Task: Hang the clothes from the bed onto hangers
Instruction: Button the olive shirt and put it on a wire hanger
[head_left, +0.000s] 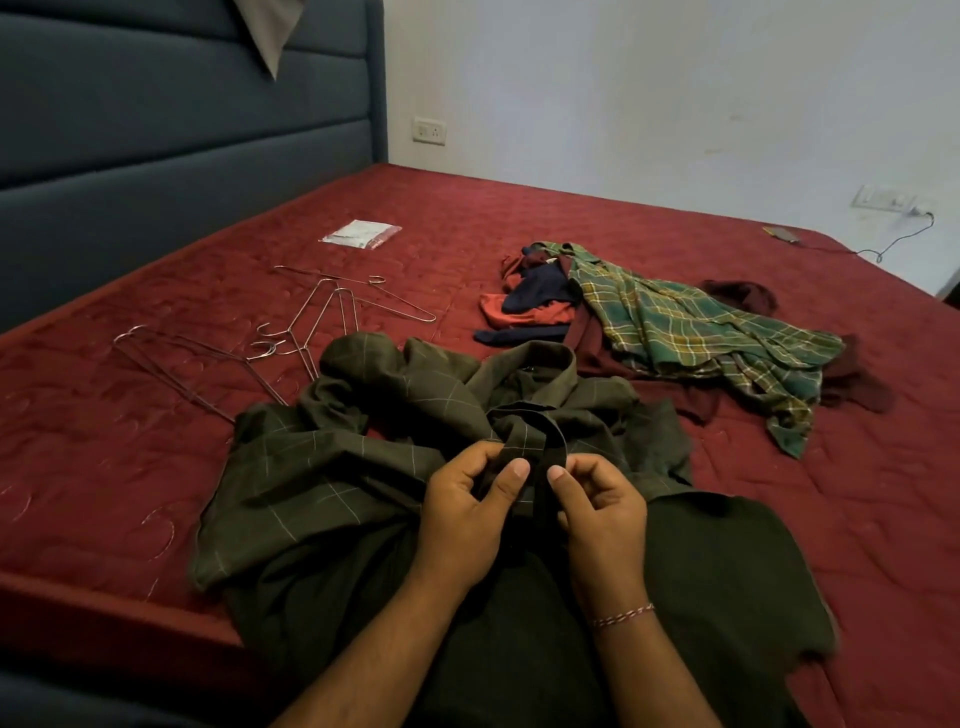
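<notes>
A dark olive checked shirt lies spread on the red bed near its front edge, collar toward the middle. My left hand and my right hand both pinch a dark strip of the shirt's front edge between thumb and fingers, just below the collar. Several bare wire hangers lie scattered on the bed to the left beyond the shirt. A pile of other clothes sits at the right: a green plaid shirt, a navy and red garment and maroon cloth.
A small clear plastic packet lies farther back on the bed. The blue padded headboard runs along the left. A phone on a charging cable rests at the far right edge, below a wall socket.
</notes>
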